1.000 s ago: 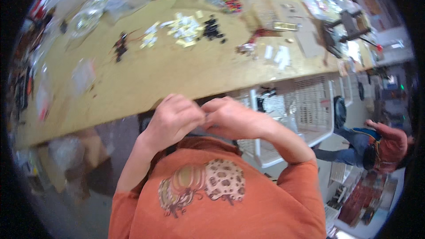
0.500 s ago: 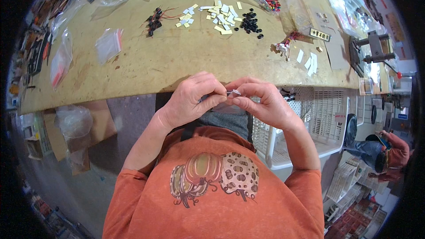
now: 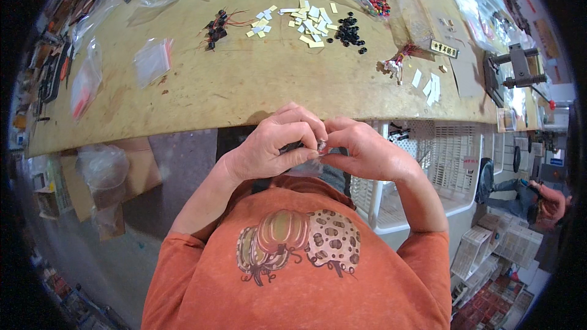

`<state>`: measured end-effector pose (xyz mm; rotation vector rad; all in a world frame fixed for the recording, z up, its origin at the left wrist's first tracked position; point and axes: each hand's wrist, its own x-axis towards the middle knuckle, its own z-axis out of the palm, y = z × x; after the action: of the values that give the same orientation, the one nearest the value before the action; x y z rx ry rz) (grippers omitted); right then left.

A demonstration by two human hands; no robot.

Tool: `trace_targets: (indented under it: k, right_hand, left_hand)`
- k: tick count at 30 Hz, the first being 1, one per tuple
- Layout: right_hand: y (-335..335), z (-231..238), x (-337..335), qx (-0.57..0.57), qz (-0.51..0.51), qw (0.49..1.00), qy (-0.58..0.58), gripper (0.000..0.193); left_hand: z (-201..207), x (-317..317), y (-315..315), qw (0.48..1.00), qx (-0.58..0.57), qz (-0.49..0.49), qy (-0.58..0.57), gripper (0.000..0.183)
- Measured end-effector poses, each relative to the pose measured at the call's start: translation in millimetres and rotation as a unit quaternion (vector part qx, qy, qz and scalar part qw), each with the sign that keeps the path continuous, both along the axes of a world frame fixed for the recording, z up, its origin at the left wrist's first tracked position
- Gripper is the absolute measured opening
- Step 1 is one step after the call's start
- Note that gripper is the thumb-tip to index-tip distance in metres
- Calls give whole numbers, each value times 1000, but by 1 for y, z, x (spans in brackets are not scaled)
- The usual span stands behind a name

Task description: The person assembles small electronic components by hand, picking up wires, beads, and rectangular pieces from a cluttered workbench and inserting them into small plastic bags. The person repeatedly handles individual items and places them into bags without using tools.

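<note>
My left hand (image 3: 275, 146) and my right hand (image 3: 367, 150) meet just off the table's near edge, above my lap. Both have their fingers closed in a pinch around a small whitish, shiny piece (image 3: 321, 145), mostly hidden by the fingertips and too small to name. A bit of clear plastic film (image 3: 307, 167) shows below the fingers. Beyond my hands on the table (image 3: 220, 95) lie black parts with red wires (image 3: 216, 29), a pile of white and yellow strips (image 3: 313, 24), small black round pieces (image 3: 348, 30) and a bundle of white connectors with wires (image 3: 392, 66).
Clear zip bags (image 3: 153, 61) lie at the left of the table, near dark tools (image 3: 58, 73). A metal hand press (image 3: 518, 64) stands at the right edge. Below are a white plastic basket (image 3: 449, 165) and a cardboard box (image 3: 143, 168). Another person (image 3: 538, 198) is at far right.
Both hands have come lower and closer together. The left fingers now curl further over the small piece, and less of it shows. The person at the right has shifted slightly.
</note>
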<state>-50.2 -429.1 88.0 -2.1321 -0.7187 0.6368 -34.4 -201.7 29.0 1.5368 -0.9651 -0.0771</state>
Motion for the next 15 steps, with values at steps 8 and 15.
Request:
trace_targets:
  k: [8,15]
  right_hand:
    - [-5,4,6,-9,49,999,11,19]
    - [-2,-1,6,-16,-42,998,43,15]
  left_hand:
    - [-2,4,4,997,28,-40,-52,16]
    - [-1,3,2,991,85,73,-76,17]
